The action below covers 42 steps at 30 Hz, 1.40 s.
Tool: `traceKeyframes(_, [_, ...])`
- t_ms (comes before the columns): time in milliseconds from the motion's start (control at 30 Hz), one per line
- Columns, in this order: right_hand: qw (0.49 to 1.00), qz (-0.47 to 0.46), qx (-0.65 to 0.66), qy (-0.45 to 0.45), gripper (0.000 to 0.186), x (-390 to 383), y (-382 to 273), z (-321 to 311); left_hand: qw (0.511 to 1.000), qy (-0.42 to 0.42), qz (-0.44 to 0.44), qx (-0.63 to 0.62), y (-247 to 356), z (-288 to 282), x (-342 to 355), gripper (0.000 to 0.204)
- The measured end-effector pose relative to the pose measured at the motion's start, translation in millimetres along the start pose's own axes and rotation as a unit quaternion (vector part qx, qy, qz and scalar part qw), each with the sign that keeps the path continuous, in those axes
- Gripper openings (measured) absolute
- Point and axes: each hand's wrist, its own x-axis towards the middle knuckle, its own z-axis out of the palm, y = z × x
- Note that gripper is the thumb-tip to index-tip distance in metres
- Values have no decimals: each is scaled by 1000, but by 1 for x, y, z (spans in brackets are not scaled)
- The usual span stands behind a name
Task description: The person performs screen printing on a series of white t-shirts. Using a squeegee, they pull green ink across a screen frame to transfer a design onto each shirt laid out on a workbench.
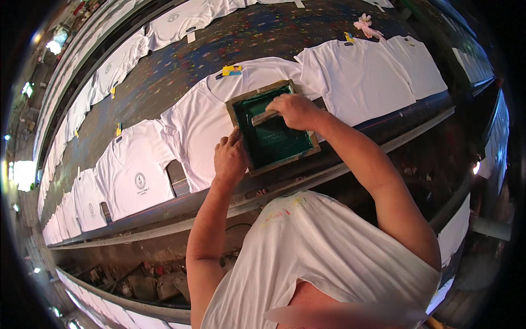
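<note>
A wooden-framed printing screen (280, 159) lies on a white T-shirt (200, 120) spread on the long table, its mesh coated with dark green ink. My left hand (230, 156) grips the left side of the frame near its lower corner, with the thumb along the edge. Inside the frame, my right hand (295, 111) is closed round a wooden squeegee (264, 117), which rests tilted over the inked mesh in the upper half. The squeegee's lower edge and the part of the shirt beneath the screen are hidden.
To the left, a white T-shirt (134, 164) bears a round dark print. Two plain-looking shirts lie right, one being a white T-shirt (361, 82). The paint-speckled table (219, 41) carries another row along its far side. A pink cloth (368, 26) lies at the far right; a rail (350, 164) runs along the near edge.
</note>
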Motion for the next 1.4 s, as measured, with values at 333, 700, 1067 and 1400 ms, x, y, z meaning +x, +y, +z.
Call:
traceKeyframes(333, [998, -21, -50, 16, 46, 22, 18, 14, 999, -26, -20, -15, -8, 11, 4, 35])
traceKeyframes(700, [996, -41, -72, 13, 43, -92, -62, 40, 999, -32, -29, 4, -1, 12, 4, 47])
traceKeyframes(1067, [998, -32, -38, 28, 45, 18, 13, 9, 999, -18, -30, 1, 1, 10, 4, 41])
traceKeyframes(1400, [988, -118, -103, 17, 43, -67, -21, 31, 994, -36, -100, -24, 18, 4, 5, 44])
